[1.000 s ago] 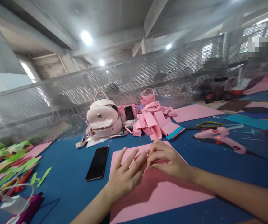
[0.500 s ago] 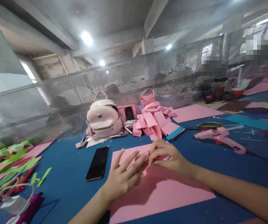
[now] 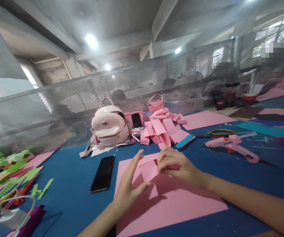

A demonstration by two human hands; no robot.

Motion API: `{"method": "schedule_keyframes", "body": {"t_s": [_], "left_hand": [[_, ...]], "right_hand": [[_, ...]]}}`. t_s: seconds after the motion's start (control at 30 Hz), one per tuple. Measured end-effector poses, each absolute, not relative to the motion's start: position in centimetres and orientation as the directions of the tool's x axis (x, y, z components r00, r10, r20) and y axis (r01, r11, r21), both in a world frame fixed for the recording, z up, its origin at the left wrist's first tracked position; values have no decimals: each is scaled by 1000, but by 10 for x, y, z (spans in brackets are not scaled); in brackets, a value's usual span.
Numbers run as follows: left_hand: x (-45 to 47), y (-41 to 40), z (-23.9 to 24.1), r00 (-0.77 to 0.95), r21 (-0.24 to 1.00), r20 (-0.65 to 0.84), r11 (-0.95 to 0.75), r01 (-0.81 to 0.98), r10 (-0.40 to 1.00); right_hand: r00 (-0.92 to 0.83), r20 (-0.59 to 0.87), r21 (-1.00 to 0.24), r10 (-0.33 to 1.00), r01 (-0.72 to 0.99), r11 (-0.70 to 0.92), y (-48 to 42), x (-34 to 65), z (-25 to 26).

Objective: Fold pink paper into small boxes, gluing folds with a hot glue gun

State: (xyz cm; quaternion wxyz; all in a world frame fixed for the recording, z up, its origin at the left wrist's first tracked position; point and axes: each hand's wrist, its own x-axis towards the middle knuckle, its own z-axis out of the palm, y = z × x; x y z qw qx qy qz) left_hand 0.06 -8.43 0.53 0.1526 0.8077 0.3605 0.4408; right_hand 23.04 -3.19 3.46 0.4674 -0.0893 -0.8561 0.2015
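A large pink paper sheet lies on the blue table in front of me. My right hand pinches a small folded pink paper piece above the sheet's far end, fingers closed on it. My left hand is raised edge-on just left of that piece, fingers stretched out and holding nothing. Its thumb points toward the folded piece.
A black phone lies left of the sheet. Behind stand a pink backpack and a pile of pink paper strips. A pink glue gun and scissors lie to the right; green paper scraps at left. A mesh fence runs behind.
My left hand lifted off the folded piece and turned edge-on, fingers straightening upward. The right hand kept its pinch and stayed nearly in place, with the folded piece now showing.
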Motion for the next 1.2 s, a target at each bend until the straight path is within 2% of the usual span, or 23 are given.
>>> {"method": "schedule_keyframes", "body": {"t_s": [0.07, 0.13, 0.27, 0.37, 0.5, 0.7, 0.8, 0.9, 0.97, 1.07, 1.2], "left_hand": [[3, -83, 3, 315, 695, 521, -608, 383, 793], [5, -83, 3, 282, 764, 467, -543, 348, 838], [7, -83, 5, 222, 806, 465, -513, 295, 857], [8, -83, 5, 199, 820, 471, -510, 259, 859], [9, -85, 5, 196, 812, 484, -521, 262, 853], [9, -88, 6, 227, 795, 489, -537, 281, 842], [7, -83, 0, 296, 797, 472, -546, 259, 830], [2, -70, -12, 338, 834, 433, -514, 203, 836], [-1, -63, -18, 390, 858, 392, -484, 171, 833], [-5, -61, -17, 487, 903, 307, -412, 121, 818], [-7, -67, -5, 522, 909, 231, -374, 186, 821]], "right_hand": [[-546, 776, -411, 316, -56, 910, -32, 230, 35], [-544, 761, -439, 354, -29, 898, -32, 231, 34], [-524, 655, -582, 545, 110, 805, -30, 234, 32], [-546, 609, -615, 575, 132, 777, -29, 233, 32], [-576, 634, -606, 516, 44, 794, -30, 230, 32], [-577, 666, -523, 472, 91, 848, -31, 233, 36], [-653, 663, -440, 367, 57, 896, -30, 234, 37], [-713, 657, -331, 245, 20, 944, -30, 233, 38], [-745, 633, -293, 210, 20, 956, -31, 233, 40], [-790, 582, -276, 193, 31, 961, -32, 233, 44], [-840, 521, -281, 150, -3, 960, -31, 237, 49]]}}
